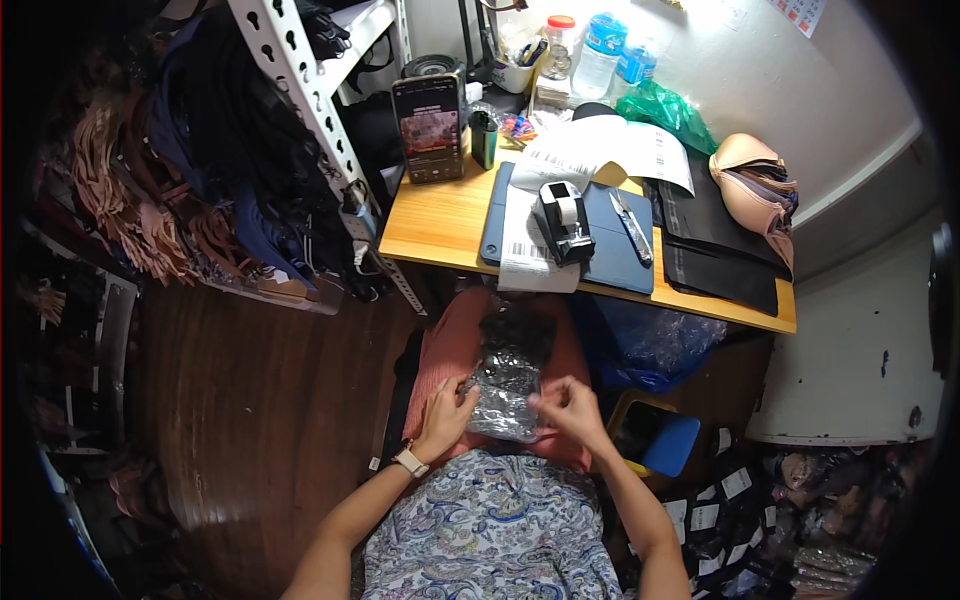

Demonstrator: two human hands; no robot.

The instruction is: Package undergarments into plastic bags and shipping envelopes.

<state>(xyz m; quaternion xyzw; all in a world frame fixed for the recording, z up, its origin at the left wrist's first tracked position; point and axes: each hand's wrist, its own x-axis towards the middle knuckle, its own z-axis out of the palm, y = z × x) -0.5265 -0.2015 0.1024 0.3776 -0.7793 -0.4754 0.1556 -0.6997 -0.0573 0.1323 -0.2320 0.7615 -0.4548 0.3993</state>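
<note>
A clear plastic bag (504,409) with something black inside lies across my lap. Its crinkled, shiny film reflects the light, and the black item (517,337) shows most plainly towards the knees. My left hand (444,420), with a watch on the wrist, grips the bag's left edge, thumb on top. At the right edge, my right hand (574,412) has its fingers bent and thumb close to the film. It is slightly blurred, so whether it pinches the plastic is unclear.
Before me, a wooden table (442,225) bears a tape dispenser (564,225), a utility knife (631,229), black mailing bags (724,277), stacked bras (750,184) and a propped phone (429,131). A metal shelf (274,45) stands left. Labelled black parcels (712,510) lie on the right.
</note>
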